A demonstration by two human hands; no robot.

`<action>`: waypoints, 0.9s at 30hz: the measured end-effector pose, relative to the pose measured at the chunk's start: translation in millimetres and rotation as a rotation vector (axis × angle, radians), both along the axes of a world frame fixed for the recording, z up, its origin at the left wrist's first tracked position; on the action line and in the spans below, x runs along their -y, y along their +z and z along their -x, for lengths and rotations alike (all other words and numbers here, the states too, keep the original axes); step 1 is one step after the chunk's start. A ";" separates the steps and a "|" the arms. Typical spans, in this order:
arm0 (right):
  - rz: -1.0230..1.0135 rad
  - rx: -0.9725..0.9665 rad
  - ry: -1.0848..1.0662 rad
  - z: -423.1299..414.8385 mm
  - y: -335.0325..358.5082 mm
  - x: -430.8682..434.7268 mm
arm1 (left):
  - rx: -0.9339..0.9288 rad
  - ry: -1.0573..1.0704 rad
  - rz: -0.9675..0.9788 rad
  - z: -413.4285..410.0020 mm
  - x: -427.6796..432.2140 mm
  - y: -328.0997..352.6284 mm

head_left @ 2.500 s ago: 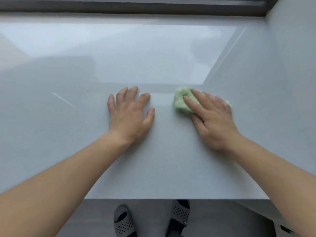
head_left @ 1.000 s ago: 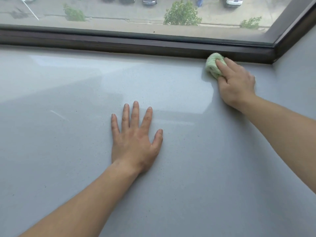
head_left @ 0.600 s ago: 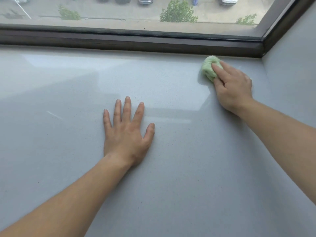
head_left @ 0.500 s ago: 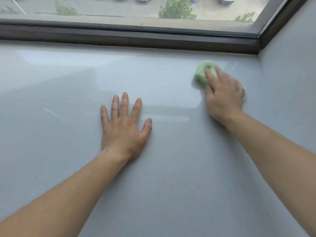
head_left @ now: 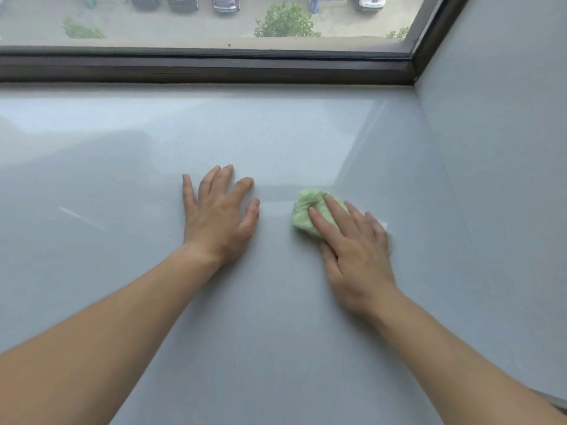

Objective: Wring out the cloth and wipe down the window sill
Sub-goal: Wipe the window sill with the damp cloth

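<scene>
A small bunched green cloth (head_left: 303, 210) lies on the wide pale grey window sill (head_left: 276, 142), right of centre. My right hand (head_left: 352, 250) lies on top of the cloth with straight fingers pressing it flat against the sill; most of the cloth is hidden under the fingers and palm. My left hand (head_left: 217, 216) rests palm down on the sill a short way left of the cloth, fingers spread, holding nothing.
A dark window frame (head_left: 214, 69) runs along the back of the sill. A pale side wall (head_left: 497, 148) rises at the right, meeting the frame in the far right corner. Through the glass, parked cars and a tree (head_left: 285, 21) show far below.
My right hand has dragged the cloth from the far right corner by the frame back toward me, level with my left hand. The left hand stays planted on the sill.
</scene>
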State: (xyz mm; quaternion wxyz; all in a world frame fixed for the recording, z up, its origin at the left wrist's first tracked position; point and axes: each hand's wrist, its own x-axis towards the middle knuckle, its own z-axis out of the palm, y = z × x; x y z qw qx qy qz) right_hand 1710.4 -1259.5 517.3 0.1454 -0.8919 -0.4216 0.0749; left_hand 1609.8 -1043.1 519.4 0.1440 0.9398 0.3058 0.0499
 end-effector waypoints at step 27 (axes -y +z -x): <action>0.016 -0.134 -0.260 82.8 9.8 201.4 | 0.010 -0.215 0.049 18.5 101.7 3.9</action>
